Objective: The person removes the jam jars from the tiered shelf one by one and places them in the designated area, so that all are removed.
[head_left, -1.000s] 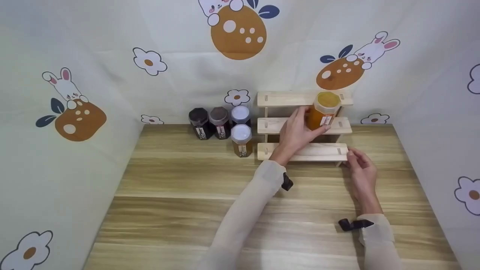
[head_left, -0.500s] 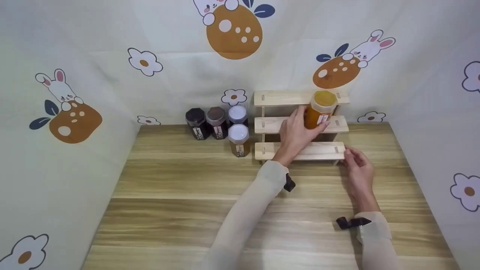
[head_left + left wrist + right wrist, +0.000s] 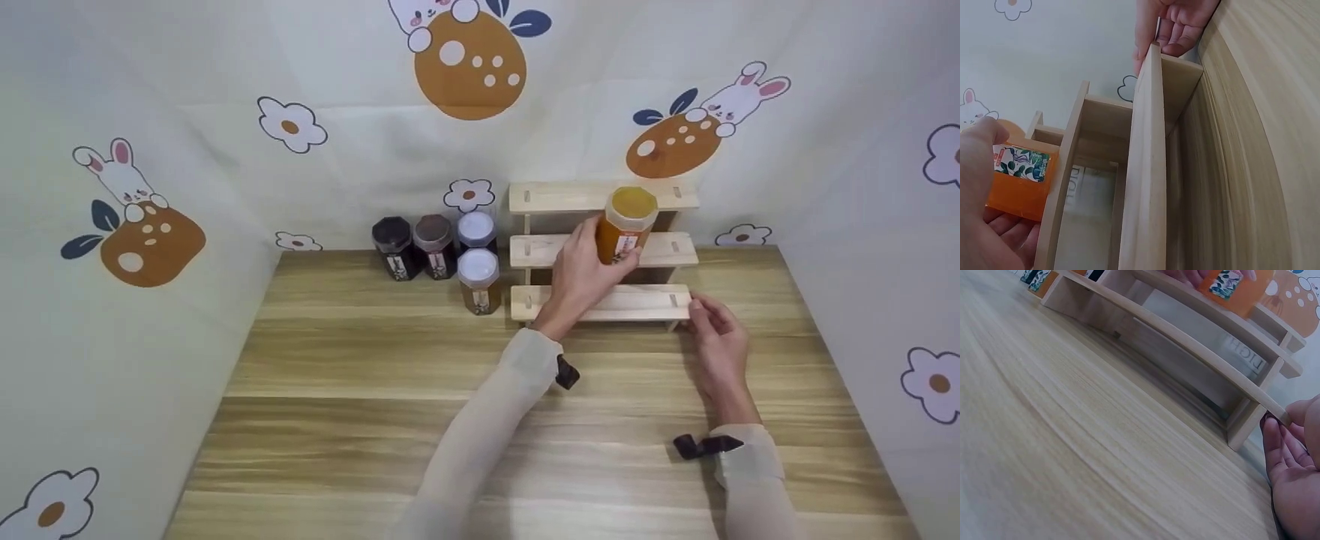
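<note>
My left hand (image 3: 589,274) grips a jar (image 3: 628,225) with orange contents and a yellowish lid, fingers around its left side and thumb across the front. The jar is upright over the middle tier of a three-step wooden rack (image 3: 600,303). In the left wrist view, the shelf edge hides the orange jar's (image 3: 1019,188) base, so contact with the board cannot be told. My right hand (image 3: 724,349) pinches the right end of the rack's lowest shelf between thumb and fingers. The right wrist view shows that hand (image 3: 1297,478) at the shelf's (image 3: 1185,340) corner.
Left of the rack stand a black-lidded jar (image 3: 394,247), a brown-lidded jar (image 3: 435,246) and two white-lidded ones, the front one (image 3: 480,281) amber and near the rack. The wood-grain table (image 3: 360,420) meets a cloth backdrop (image 3: 360,172) right behind the rack.
In the last half second my left hand has shifted the orange jar a little left along the middle tier. My right hand keeps its hold on the rack's lowest shelf.
</note>
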